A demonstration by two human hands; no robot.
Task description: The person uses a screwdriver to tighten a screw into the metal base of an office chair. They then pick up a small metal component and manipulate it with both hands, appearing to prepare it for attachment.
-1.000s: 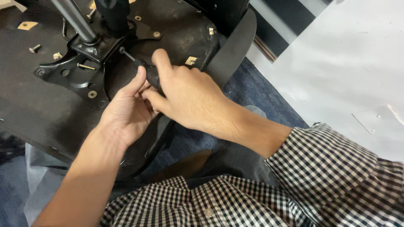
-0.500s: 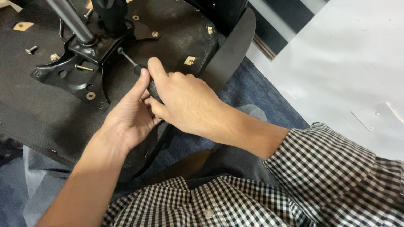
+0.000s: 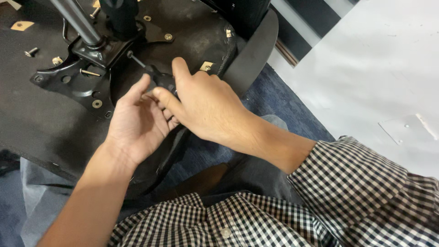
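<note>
Screwdriver [image 3: 153,73] sits in my right hand [image 3: 206,103], fingers wrapped tight round its black handle, shaft slanting up and to the left so the tip meets a screw on the black metal bracket [image 3: 77,80] under the upturned chair seat [image 3: 41,123]. My left hand [image 3: 137,123] lies open just beneath the handle, fingertips brushing it (gripping nothing). Right hand is the nearer. Loose screws [image 3: 32,51] lie well apart, far left.

Left hand [image 3: 137,121]: palm up, fingers loosely curled. Right hand [image 3: 206,107]: knuckles up, closed in a grip, touching left fingers.
</note>
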